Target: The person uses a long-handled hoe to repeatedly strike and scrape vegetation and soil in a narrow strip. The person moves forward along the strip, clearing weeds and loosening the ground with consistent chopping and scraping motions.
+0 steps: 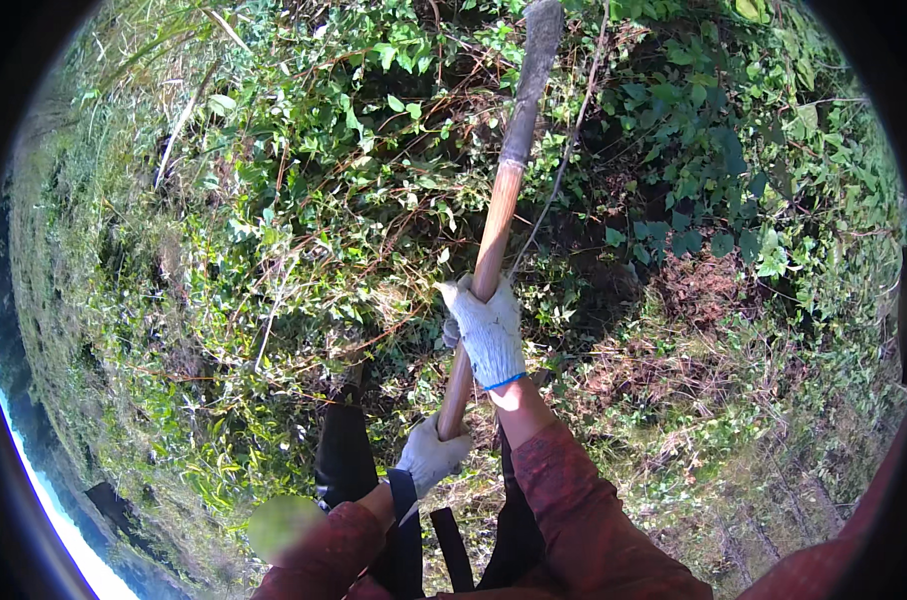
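A long-handled brush-cutting blade tool [498, 202] slants up and away from me over the plants, its wooden handle leading to a dark metal socket and blade at the top of the view. My right hand [489, 330], in a white knit work glove with a blue cuff edge, grips the middle of the handle. Lower down, my left hand [432, 452], gloved in white with a dark band at the wrist, is closed round the handle near its lower end. The palms are hidden. Leafy vines [333, 165] lie under and around the tool.
Dense green undergrowth surrounds me on a slope. A thin woody stem [570, 142] runs just right of the tool. Dry brown brush [705, 289] lies at the right. My dark-clad legs and a hanging dark strap [452, 549] are at the bottom.
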{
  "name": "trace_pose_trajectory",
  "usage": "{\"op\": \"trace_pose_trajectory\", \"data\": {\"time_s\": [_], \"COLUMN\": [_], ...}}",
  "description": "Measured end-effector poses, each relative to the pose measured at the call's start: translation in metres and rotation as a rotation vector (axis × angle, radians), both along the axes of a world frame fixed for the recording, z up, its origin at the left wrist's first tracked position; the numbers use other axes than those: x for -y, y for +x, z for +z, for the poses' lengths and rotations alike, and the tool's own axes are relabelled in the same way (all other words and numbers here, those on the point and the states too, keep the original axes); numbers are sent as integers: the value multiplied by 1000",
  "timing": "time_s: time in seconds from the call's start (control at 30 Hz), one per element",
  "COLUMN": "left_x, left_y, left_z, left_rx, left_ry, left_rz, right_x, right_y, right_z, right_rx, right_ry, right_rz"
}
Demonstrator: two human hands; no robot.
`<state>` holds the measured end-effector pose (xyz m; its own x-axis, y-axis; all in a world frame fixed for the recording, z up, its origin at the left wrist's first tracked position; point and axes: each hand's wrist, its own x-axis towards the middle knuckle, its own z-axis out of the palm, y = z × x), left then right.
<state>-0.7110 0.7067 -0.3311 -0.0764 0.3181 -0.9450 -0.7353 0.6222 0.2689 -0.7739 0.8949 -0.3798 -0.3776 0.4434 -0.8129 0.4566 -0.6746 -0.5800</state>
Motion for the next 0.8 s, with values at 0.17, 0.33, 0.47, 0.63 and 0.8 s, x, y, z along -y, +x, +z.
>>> {"op": "trace_pose_trajectory", "data": {"time_s": [0.17,0.33,0.47,0.63,0.8], "left_x": [-69,-25,37,24,-34], "left_y": [-75,3,84,63,-36], "left_z": [-51,-6,45,40,-33], "left_rx": [-183,841,528,326,50], "left_ry": [119,-172,-278,-40,-15], "left_rz": [103,508,328,291,262], "right_x": [-51,30,92,61,-5], "right_y": [-104,0,113,79,-66], "right_z": [-24,-65,-73,-48,-45], "right_rx": [-3,759,518,227,150], "right_ry": [342,-229,-408,-166,130], "right_rz": [137,776,417,233,334]}}
